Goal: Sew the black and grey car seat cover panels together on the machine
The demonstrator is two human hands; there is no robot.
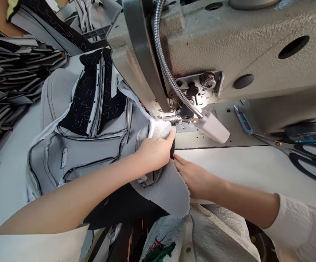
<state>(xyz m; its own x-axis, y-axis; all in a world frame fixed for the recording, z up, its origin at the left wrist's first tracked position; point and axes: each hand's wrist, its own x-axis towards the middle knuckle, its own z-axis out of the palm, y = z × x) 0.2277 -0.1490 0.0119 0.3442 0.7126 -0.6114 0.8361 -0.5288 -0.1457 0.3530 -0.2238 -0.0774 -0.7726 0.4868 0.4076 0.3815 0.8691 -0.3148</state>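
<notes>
Hand guidance at the sewing machine [229,43]. The cloth [92,149], grey with black panels, spreads over the table to the left of the needle area [174,120], its near edge beside the foot. Your left hand [154,154] lies on top, index finger extended toward the foot and the other fingers curled; whether they pinch the cloth or only press it, you cannot tell from this view. Your right hand [194,178] meets the edge of the grey flap [171,194], fingertips close to the left hand; its thumb is hidden, so its grip cannot be told either.

For good control, press lightly with the left fingertips and smooth the layers flat, without pushing them toward the needle. Align the edge with the right hand and let the machine draw the cloth. The left index finger appears very near the foot; a place farther back or to the side seems safer. The bulk at left may drag and bend the line, so leave it slack. Watch the white strip [151,127] for folds. The lamp [212,127] hangs beside the needle area; the snips [243,120] and scissors [280,145] lie to the right.
</notes>
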